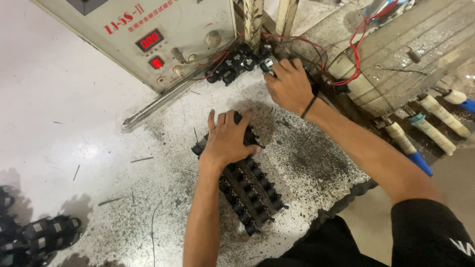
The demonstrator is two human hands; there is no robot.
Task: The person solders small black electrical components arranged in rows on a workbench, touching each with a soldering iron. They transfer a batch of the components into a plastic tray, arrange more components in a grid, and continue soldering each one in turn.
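Note:
My left hand (pixel 227 137) lies palm down on the far end of two rows of small black bobbin-like parts (pixel 255 195) lined up on the worn white tabletop (pixel 89 123). Its fingers curl over the top parts. My right hand (pixel 288 85) reaches further back, pinching one small black part with a metal face (pixel 267 66) beside a black test fixture (pixel 232 66) wired with red leads. A black band sits on the right wrist.
A cream tester box (pixel 148 34) with a red digital display stands at the back. Red wires (pixel 354 54) run to the right. Several white rods with blue tips (pixel 435 128) lie at right. More black parts (pixel 39 237) sit at lower left.

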